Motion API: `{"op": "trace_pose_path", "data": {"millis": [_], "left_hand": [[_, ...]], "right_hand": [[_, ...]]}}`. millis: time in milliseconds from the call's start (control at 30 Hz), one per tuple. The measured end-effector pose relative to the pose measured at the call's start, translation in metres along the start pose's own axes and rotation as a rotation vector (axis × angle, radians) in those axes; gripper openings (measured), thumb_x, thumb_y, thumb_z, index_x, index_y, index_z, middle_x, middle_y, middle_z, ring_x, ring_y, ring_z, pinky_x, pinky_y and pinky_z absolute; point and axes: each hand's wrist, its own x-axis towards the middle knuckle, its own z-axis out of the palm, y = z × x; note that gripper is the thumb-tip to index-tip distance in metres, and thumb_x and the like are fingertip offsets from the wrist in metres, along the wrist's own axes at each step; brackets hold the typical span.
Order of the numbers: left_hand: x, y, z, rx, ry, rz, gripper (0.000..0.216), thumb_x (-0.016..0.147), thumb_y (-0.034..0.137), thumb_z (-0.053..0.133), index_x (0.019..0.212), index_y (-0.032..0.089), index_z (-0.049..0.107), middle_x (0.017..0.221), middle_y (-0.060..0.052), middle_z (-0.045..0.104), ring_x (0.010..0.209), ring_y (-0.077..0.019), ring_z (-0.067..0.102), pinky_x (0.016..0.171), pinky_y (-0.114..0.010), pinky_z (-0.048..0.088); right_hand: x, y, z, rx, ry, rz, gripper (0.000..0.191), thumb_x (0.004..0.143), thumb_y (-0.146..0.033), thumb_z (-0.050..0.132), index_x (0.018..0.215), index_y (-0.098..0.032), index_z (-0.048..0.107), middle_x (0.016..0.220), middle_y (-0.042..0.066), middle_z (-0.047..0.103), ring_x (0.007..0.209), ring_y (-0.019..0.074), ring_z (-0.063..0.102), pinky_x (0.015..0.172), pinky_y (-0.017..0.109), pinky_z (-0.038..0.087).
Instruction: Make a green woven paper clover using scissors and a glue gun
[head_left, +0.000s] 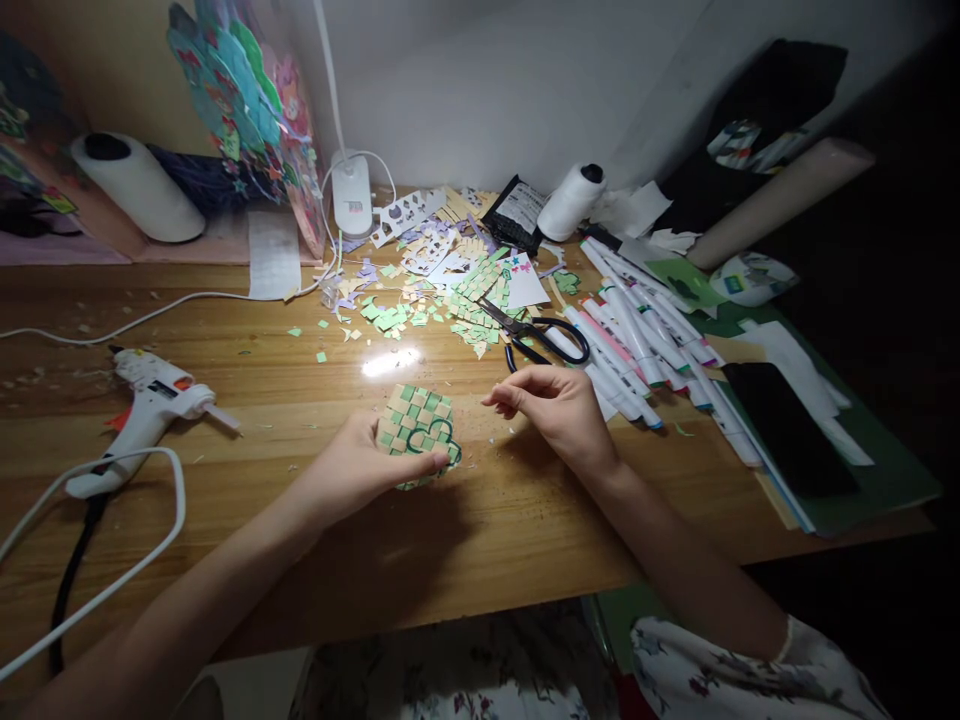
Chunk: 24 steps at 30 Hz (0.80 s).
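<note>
One woven paper piece (417,428) rests in the left hand (358,462).

Wooden desk (247,345) with lots of stuff on top. White glue gun (146,405) lying at the left, white cord (112,585) looping near it. Black scissors (536,335) in the middle, tips in a heap of green paper bits (420,310). Row of white markers (637,330) just beside the scissors, on the right. Black phone (787,425) on a green folder (877,480) at the far right. White lamp base (352,195) at the back. White thread spool (571,200) near the wall.
</note>
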Motion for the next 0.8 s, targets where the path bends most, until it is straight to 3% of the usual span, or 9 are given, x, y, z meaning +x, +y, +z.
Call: {"op": "trace_pose_path", "data": {"millis": [233,400,467,633,700,800], "left_hand": [[0.002,0.001,-0.002,-0.008,0.031,-0.018,0.029,0.053,0.027,0.083,0.073,0.013,0.067,0.07,-0.004,0.07,0.062,-0.0152,0.062,0.061,-0.026,0.05],[0.0,0.001,0.0,0.015,0.066,0.022,0.032,0.053,0.034,0.082,0.072,0.013,0.067,0.07,-0.006,0.071,0.064,-0.0186,0.064,0.059,-0.028,0.051],[-0.002,0.002,0.001,0.018,0.09,0.046,0.032,0.054,0.037,0.081,0.072,0.013,0.068,0.07,-0.007,0.071,0.065,-0.0193,0.064,0.059,-0.028,0.051],[-0.004,0.004,0.003,0.009,0.115,0.083,0.033,0.057,0.038,0.079,0.076,0.013,0.068,0.072,-0.007,0.071,0.069,-0.0203,0.064,0.061,-0.029,0.051],[-0.004,0.004,0.003,0.004,0.128,0.07,0.034,0.056,0.038,0.079,0.077,0.013,0.068,0.073,-0.007,0.071,0.069,-0.0199,0.064,0.063,-0.03,0.051],[-0.002,0.003,0.003,-0.008,0.134,0.041,0.034,0.056,0.036,0.08,0.077,0.012,0.068,0.074,-0.007,0.071,0.067,-0.0179,0.062,0.063,-0.028,0.049]], "right_hand": [[0.0,0.004,0.002,0.06,-0.068,0.016,0.007,0.075,-0.022,0.069,0.079,-0.018,0.073,0.084,0.005,0.075,0.07,0.0146,0.068,0.069,0.031,0.056],[0.003,0.01,-0.001,-0.094,0.038,0.013,0.019,0.063,-0.029,0.08,0.072,-0.017,0.068,0.061,0.0,0.067,0.054,0.0128,0.059,0.051,0.026,0.048],[0.006,0.012,-0.003,-0.221,0.086,-0.059,0.019,0.068,-0.033,0.077,0.07,-0.017,0.068,0.058,0.0,0.063,0.053,0.0126,0.056,0.05,0.027,0.045],[0.008,0.01,-0.007,-0.377,0.154,-0.295,0.011,0.082,-0.025,0.064,0.09,-0.02,0.069,0.093,0.005,0.067,0.081,0.0163,0.059,0.074,0.031,0.048],[0.006,0.008,-0.006,-0.301,0.109,-0.246,0.011,0.083,-0.027,0.062,0.089,-0.02,0.068,0.084,0.003,0.066,0.071,0.0138,0.058,0.066,0.028,0.048],[0.0,0.003,0.0,-0.084,-0.149,-0.045,0.017,0.083,-0.033,0.062,0.076,-0.018,0.067,0.064,-0.001,0.062,0.054,0.0101,0.052,0.052,0.024,0.044]]}}
